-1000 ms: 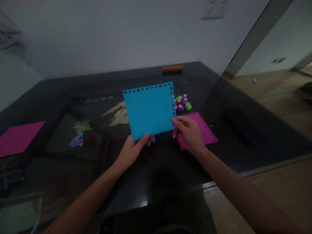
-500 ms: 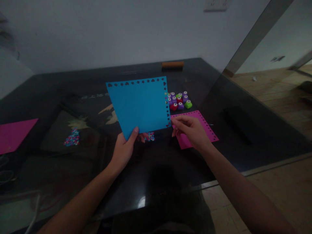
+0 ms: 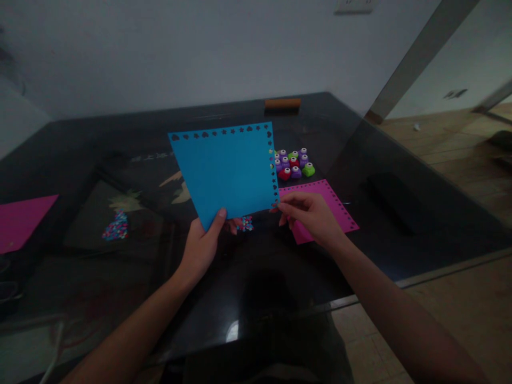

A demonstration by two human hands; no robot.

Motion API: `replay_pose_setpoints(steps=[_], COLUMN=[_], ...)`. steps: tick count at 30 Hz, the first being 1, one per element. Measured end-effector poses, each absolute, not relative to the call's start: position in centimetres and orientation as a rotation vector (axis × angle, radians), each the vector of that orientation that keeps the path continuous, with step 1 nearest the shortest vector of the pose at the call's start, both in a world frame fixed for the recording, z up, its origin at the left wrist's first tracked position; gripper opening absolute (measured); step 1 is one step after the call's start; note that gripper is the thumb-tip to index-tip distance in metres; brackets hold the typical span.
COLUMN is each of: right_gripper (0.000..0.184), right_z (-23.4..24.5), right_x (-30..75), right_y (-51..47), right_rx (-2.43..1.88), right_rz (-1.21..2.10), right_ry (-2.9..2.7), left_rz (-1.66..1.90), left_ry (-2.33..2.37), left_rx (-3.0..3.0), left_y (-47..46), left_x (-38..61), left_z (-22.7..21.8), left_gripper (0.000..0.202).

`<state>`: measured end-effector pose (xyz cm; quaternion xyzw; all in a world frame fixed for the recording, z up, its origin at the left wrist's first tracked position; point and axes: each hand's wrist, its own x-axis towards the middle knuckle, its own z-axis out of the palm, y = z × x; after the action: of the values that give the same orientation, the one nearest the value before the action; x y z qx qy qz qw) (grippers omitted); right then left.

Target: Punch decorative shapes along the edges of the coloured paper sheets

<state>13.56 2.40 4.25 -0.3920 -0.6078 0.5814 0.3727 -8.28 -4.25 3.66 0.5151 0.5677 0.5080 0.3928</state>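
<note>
My left hand [image 3: 204,242] grips a blue sheet of paper [image 3: 228,173] by its lower left corner, thumb in front and fingers behind. Small shapes such as hearts and stars are punched along the sheet's top and right edges. At its lower right corner my right hand [image 3: 306,213] pinches the edge between thumb and forefinger. Beneath the right hand lies a pink punched sheet [image 3: 338,205] on the black table. A little heap of coloured paper bits [image 3: 247,224] shows under the blue sheet, partly hidden.
Behind the pink sheet stand several small coloured craft punches [image 3: 295,164] in rows. To the left lie another confetti heap [image 3: 116,226] and a plain pink sheet [image 3: 24,221]. A brown roll [image 3: 282,104] rests at the back; a dark flat object [image 3: 396,200] lies right.
The blue sheet has shifted slightly left and up. My right fingertips have moved a little left and down along its lower right corner. My left hand keeps its grip.
</note>
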Motion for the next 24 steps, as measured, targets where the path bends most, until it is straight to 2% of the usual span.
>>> replay_pose_setpoints(steps=[17, 24], right_gripper=[0.018, 0.026], right_z=[3.83, 4.24], right_x=[13.45, 13.45], right_y=[2.55, 2.48], right_rx=[-0.994, -1.031], right_rz=[1.505, 1.446], right_ry=[-1.527, -1.538], left_rz=[1.333, 1.347], left_ry=[1.363, 1.375], left_rx=[1.313, 1.326], left_y=[-4.12, -4.1], left_x=[-8.52, -8.65], left_z=[3.01, 2.78], left_gripper=[0.03, 0.03])
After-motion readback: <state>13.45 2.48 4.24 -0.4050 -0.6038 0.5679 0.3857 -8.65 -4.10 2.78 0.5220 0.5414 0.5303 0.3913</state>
